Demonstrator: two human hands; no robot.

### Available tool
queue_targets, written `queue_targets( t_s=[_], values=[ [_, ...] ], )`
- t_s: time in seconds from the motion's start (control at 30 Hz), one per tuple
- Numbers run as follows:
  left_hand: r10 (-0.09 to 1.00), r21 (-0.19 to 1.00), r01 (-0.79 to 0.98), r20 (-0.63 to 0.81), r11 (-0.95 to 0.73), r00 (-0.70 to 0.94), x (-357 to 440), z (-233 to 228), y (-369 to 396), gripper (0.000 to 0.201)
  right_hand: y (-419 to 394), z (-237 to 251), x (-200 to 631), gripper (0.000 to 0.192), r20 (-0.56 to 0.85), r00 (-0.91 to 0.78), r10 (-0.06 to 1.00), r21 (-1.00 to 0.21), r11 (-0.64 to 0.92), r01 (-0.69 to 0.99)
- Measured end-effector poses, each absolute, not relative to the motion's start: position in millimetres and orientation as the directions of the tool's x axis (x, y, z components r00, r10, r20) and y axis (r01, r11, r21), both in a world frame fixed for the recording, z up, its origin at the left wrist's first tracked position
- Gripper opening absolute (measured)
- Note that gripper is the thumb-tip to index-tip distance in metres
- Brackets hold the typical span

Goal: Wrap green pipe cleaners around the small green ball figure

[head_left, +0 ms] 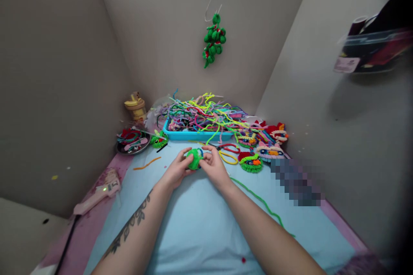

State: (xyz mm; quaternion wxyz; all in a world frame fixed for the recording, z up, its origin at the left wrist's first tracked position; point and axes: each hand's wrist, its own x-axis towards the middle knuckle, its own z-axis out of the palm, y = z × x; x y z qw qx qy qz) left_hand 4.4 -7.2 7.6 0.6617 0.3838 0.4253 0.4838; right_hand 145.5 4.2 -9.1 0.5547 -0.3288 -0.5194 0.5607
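Observation:
Between my two hands, above the light blue cloth point(187, 219), is a small fuzzy green pipe-cleaner figure point(194, 159) with some white and blue at its right side. My left hand point(180, 166) grips it from the left, thumb on its front. From the right, my right hand point(213, 164) holds its edge with thumb and fingertips. A pair of scissors point(229, 157) with red and yellow handles lies just beyond my right hand. One long green pipe cleaner point(258, 197) runs along the cloth beside my right forearm.
A blue tray point(196, 135) heaped with coloured pipe cleaners stands at the back. Finished bird-like pieces point(251, 162) lie to the right. At left are a pink glue gun point(100, 197), a metal bowl point(133, 148) and a green figure point(159, 139). Grey panels point(180, 30) enclose the table.

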Motion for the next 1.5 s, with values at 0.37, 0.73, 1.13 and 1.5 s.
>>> queue_targets(
  t_s=[0.37, 0.73, 1.13, 1.5],
  values=[
    [0.968, 0.942, -0.239, -0.202, 0.234, 0.152, 5, 3, -8, 0.043, 5, -13, 146, 0.034, 0.157, -0.164, 0.974, -0.937, 0.095, -0.336],
    [0.979, 0.953, -0.249, -0.142, 0.175, 0.144, 5, 3, -9, 0.042, 7, -11, 146, 0.032, 0.155, -0.108, 0.982, -0.93, 0.108, -0.352],
    [0.969, 0.969, 0.017, 0.244, -0.245, 0.045, 1, 3, -3, 0.066, 5, -9, 149, 0.04, 0.22, -0.149, 0.964, -0.886, 0.133, -0.445],
    [0.969, 0.97, 0.028, 0.241, -0.243, 0.057, -4, 0, 0, 0.069, 8, -7, 153, 0.018, 0.291, -0.167, 0.942, -0.926, 0.233, -0.296]
  ],
)
